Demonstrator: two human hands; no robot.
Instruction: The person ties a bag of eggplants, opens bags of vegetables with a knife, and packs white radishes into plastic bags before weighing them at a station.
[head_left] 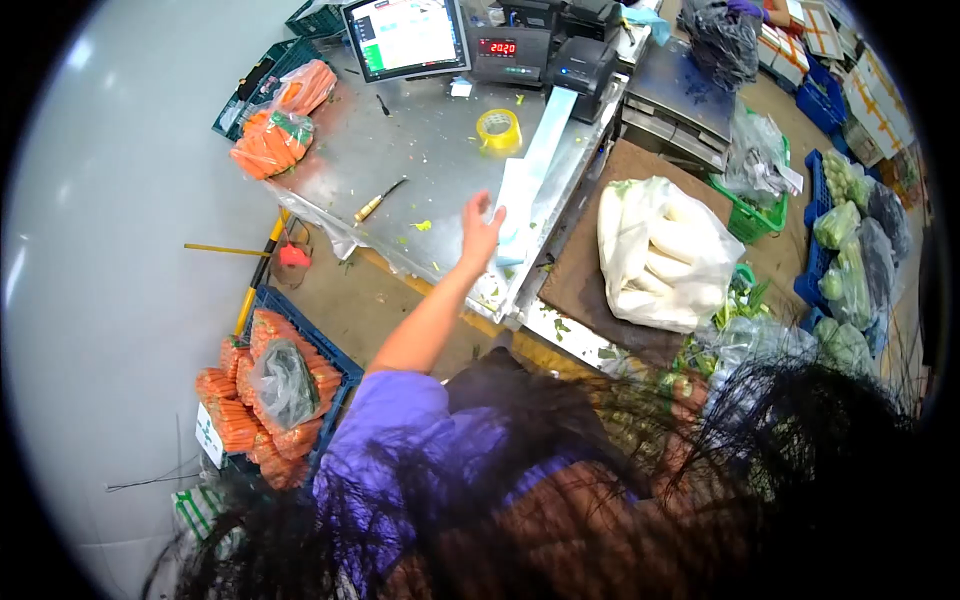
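Observation:
My left hand [481,232] reaches over the metal table with its fingers apart. Beside it hangs a long pale-blue label strip [530,175], coming out of the black label printer [583,75]; whether the fingertips touch it I cannot tell. My right hand [688,392] is low on the right, near leafy greens and clear plastic, mostly covered by dark strands of hair, so its fingers do not show. Between the two hands, a clear bag of white radishes [665,255] lies on a brown board [585,265].
On the metal table [400,150] are yellow tape [498,130], a knife [380,200] and bagged carrots [275,140]. A screen [405,35] and a scale display [505,50] stand behind. More carrots [270,385] fill a crate lower left; blue crates [820,220] line the right.

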